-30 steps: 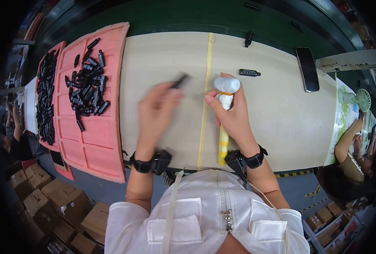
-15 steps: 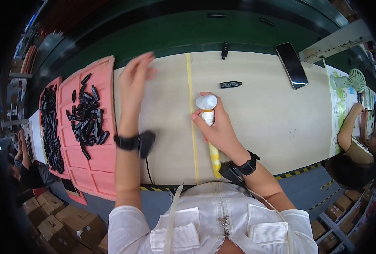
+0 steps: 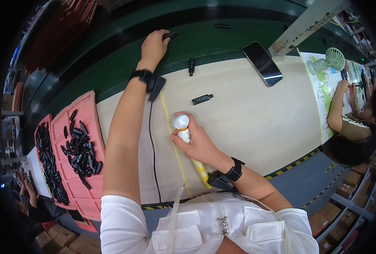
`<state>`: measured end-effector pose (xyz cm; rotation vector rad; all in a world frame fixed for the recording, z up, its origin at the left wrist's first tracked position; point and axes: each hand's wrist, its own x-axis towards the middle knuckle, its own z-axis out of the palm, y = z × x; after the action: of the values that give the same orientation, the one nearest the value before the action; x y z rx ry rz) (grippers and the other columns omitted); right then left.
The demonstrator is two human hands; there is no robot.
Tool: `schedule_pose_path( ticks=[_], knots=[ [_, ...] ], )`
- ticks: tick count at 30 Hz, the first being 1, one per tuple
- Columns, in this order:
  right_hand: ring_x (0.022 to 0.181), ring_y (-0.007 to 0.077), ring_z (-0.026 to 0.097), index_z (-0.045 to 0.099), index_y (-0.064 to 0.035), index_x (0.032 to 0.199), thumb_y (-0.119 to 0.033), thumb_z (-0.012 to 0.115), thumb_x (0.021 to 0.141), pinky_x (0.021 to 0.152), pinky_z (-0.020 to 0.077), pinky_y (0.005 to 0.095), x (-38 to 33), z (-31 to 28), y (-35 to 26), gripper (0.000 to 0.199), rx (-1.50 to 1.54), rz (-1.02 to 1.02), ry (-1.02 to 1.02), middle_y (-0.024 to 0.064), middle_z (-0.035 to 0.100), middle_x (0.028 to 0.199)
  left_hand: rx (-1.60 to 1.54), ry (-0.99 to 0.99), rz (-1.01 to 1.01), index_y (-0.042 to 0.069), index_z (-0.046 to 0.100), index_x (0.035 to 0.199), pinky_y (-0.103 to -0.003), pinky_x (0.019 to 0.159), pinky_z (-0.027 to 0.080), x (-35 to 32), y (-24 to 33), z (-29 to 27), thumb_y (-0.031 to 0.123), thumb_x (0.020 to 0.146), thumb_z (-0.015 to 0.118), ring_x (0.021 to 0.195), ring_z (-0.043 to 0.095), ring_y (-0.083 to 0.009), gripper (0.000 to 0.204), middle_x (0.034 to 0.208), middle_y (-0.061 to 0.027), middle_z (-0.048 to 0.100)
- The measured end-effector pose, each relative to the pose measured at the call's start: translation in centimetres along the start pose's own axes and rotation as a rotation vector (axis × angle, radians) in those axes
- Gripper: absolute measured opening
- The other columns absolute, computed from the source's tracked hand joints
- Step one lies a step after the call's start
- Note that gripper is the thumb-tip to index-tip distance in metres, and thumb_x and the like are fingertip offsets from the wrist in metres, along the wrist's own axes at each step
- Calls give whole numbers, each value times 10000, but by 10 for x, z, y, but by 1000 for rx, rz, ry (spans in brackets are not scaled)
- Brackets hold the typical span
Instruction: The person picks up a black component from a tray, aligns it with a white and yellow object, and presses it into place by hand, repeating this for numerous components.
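My left hand [image 3: 154, 48] reaches far forward over the green surface [image 3: 192, 42]. Its fingers are closed on the end of a small, narrow black part [image 3: 171, 35]. Close to my body, over the pale table mat [image 3: 247, 114], my right hand [image 3: 200, 144] is wrapped round a stick with a white cloth-covered head [image 3: 180, 122]. An orange band circles the cloth below the head, and the yellow-and-white checked handle [image 3: 201, 172] comes out under the palm. Just beyond that hand lies a black part [image 3: 203, 100] with a row of marks. Another black part [image 3: 192, 67] rests near the mat's far edge.
Pink trays [image 3: 96, 127] at the left hold many black parts [image 3: 83, 156]. A phone [image 3: 263, 63] lies far right beside a metal post [image 3: 306, 27]. A green fan [image 3: 334, 59] stands near a co-worker's arm [image 3: 337, 106]. One more black part [image 3: 223, 26] lies on the green surface.
My left hand, empty before, has gone forward to the green surface and closed on a black part. My right hand still grips the cloth-headed stick. The whole view has shifted.
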<state>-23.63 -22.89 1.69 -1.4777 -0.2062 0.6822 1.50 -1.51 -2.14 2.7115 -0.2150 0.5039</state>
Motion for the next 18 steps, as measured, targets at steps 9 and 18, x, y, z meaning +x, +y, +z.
schedule_pose_path(
  ticks=[9,18],
  knots=[
    [539,97,562,356,-113,1448,-136,593,995,468,465,253,0,-4,6,512,-1,9,43,45,636,964,-600,89,-371,7,718,1013,-324,838,570,-172,53,-73,72,808,766,866,721,-208,220,940,-119,744],
    [525,85,534,351,-90,1462,-147,450,1058,472,441,235,-1,6,-11,420,-136,-34,52,68,634,971,-393,161,-330,53,746,945,-371,929,464,-258,100,-84,77,712,812,981,649,-255,243,1007,-63,709]
  ],
)
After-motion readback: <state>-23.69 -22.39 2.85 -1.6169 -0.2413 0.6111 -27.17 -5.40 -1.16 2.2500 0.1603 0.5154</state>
